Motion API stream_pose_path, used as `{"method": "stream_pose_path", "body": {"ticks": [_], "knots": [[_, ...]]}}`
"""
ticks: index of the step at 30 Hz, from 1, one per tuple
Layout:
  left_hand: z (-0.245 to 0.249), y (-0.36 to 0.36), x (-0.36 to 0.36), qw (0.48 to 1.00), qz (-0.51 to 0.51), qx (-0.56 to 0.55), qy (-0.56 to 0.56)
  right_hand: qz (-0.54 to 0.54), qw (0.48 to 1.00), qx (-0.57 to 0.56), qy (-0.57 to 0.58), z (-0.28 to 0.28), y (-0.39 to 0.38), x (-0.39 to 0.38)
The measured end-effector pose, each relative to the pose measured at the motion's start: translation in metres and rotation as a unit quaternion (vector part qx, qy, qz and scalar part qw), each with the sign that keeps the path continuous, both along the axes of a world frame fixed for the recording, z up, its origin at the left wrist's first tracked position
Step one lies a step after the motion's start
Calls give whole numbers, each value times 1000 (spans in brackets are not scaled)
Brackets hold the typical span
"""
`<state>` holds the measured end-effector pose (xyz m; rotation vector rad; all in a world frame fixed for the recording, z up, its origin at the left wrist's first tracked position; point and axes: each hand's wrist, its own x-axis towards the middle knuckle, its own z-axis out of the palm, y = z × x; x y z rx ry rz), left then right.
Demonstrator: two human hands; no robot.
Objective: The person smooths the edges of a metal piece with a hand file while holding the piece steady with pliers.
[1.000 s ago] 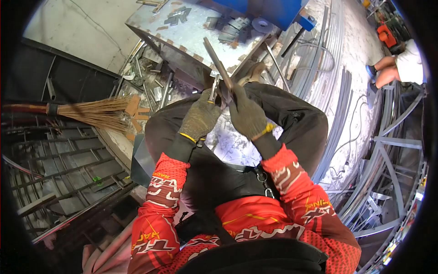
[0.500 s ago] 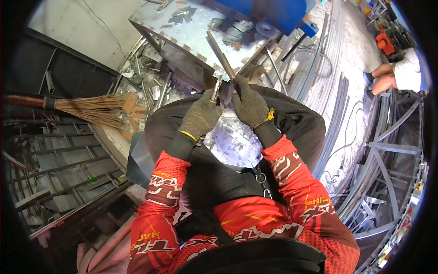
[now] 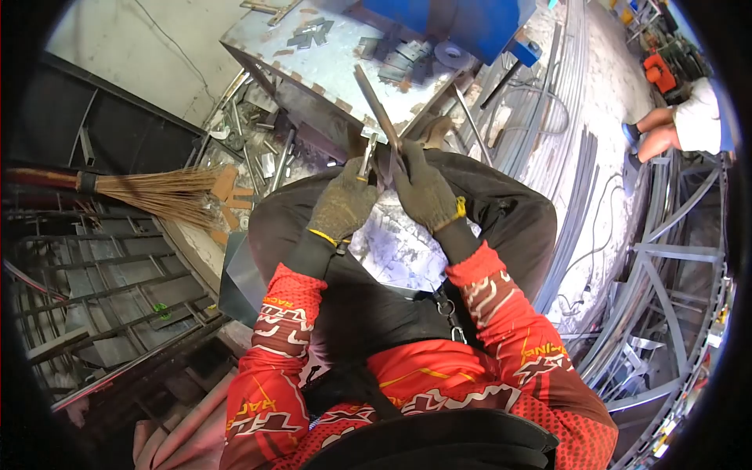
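Observation:
In the head view, my gloved left hand (image 3: 342,205) is closed around a narrow silver metal piece (image 3: 367,154) whose tip points up and away from me; its exact kind does not show. Close beside it, my gloved right hand (image 3: 427,194) grips the near end of a long brownish metal bar (image 3: 377,106). The bar slants up and to the left, its far end over the near part of a metal-topped table (image 3: 345,70). Between the two hands some dark metal is partly hidden by the gloves.
Flat metal pieces (image 3: 406,61) and a round disc (image 3: 452,53) lie on the table beside a blue object (image 3: 446,19). A broom (image 3: 157,188) lies left, near metal scraps (image 3: 266,160). Long metal bars (image 3: 540,133) stretch along the right floor. A person's legs (image 3: 658,133) show far right.
The bar and my right hand have shifted slightly toward me and left. My left hand stays nearly in place, still holding the silver piece.

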<state>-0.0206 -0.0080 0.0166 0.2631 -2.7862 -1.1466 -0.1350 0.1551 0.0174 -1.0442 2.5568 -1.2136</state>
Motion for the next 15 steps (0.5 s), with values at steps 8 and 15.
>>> {"method": "stream_pose_path", "body": {"ticks": [8,15], "knots": [[-13,-1,-1,996,-45,-77,29,-26,997,47,-55,3,18,27],[8,3,-2,995,28,70,-58,-13,995,64,-75,14,14,14]]}}
